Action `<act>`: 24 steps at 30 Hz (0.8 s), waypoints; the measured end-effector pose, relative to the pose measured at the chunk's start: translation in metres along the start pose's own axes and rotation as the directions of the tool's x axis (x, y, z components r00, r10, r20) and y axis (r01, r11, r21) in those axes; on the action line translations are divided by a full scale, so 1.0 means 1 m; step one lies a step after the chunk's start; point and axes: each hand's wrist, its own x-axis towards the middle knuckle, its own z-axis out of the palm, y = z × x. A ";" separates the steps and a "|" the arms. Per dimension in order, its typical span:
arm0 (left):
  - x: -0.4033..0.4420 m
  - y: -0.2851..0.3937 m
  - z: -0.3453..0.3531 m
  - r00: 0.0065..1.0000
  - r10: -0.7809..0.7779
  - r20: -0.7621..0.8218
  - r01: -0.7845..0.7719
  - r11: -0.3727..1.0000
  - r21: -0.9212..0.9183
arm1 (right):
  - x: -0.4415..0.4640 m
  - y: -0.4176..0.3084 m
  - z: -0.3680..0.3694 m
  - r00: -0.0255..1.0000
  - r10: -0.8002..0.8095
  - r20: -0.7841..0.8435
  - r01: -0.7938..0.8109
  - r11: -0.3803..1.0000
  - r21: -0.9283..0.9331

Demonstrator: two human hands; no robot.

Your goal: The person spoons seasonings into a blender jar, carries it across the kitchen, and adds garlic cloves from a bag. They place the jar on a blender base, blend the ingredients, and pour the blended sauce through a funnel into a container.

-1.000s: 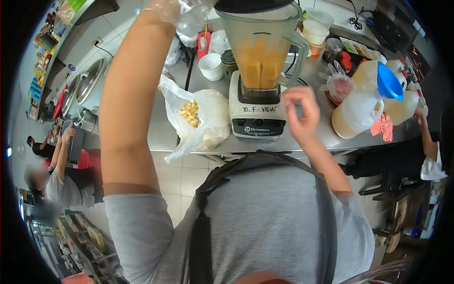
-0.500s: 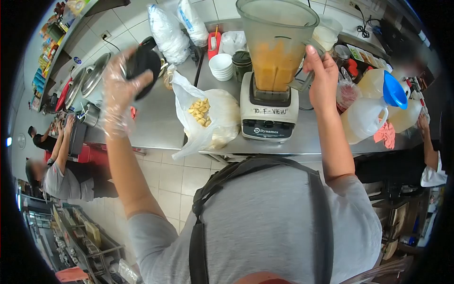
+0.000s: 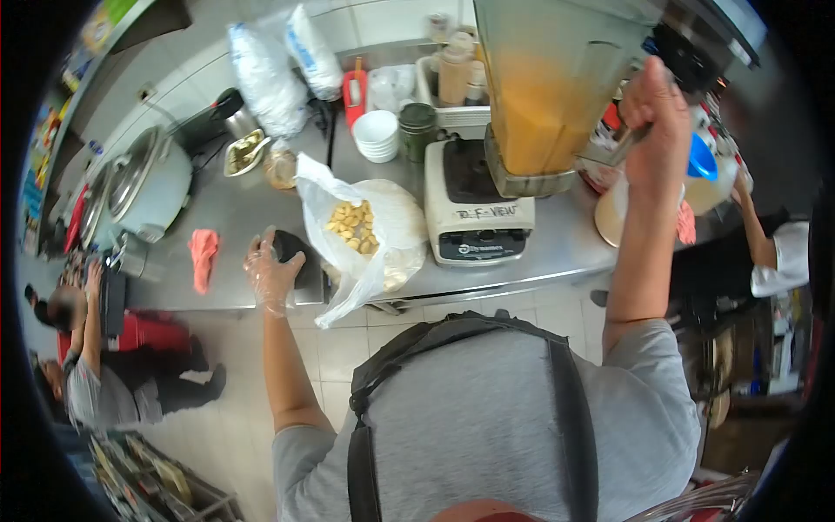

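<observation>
My right hand (image 3: 658, 122) is closed round the handle of a blender jar (image 3: 557, 104) with thick orange-yellow contents. The jar is lidless, raised and shifted to the right of the blender base (image 3: 481, 230). On the steel counter at the left, my left hand (image 3: 274, 271), in a clear plastic glove, has its fingers round a black blender lid (image 3: 287, 246); the hand partly hides it. Between that hand and the base stands an open white plastic bag (image 3: 396, 230) with peeled garlic cloves (image 3: 351, 228) showing in its mouth.
White bowls (image 3: 377, 137) and a dark green lidded container (image 3: 417, 130) stand behind the bag. A pink cloth (image 3: 203, 259) lies at the left near a large cooker (image 3: 152, 187). Jugs with a blue funnel (image 3: 701, 158) are at the right. Other people work at both sides.
My right hand has lifted the jar off its base and moved it up and right. My left hand has brought the black lid down to the counter beside the bag. The view has shifted.
</observation>
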 end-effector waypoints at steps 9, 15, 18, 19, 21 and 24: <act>0.000 0.018 0.002 0.939 0.005 -0.343 -0.036 0.996 -0.082 | -0.052 -0.146 -0.124 0.947 -0.093 -0.307 0.001 0.958 -0.287; 0.018 0.061 -0.048 0.746 -0.110 -0.657 -0.264 0.857 -0.443 | -0.071 -0.214 -0.217 0.933 -0.140 -0.333 -0.054 0.858 -0.511; 0.013 0.101 -0.079 0.800 -0.204 -0.564 -0.266 0.722 -0.638 | -0.066 -0.222 -0.259 0.908 -0.162 -0.386 -0.096 0.817 -0.569; 0.012 0.112 -0.085 0.827 -0.190 -0.529 -0.331 0.596 -0.731 | -0.063 -0.222 -0.271 0.908 -0.160 -0.388 -0.097 0.819 -0.566; -0.009 0.182 -0.095 0.802 -0.189 -0.567 -0.275 0.725 -0.631 | -0.057 -0.219 -0.297 0.899 -0.179 -0.399 -0.117 0.780 -0.615; -0.048 0.298 -0.079 0.892 -0.007 -0.453 -0.381 0.529 -0.758 | -0.049 -0.218 -0.349 0.916 -0.133 -0.379 -0.122 0.807 -0.577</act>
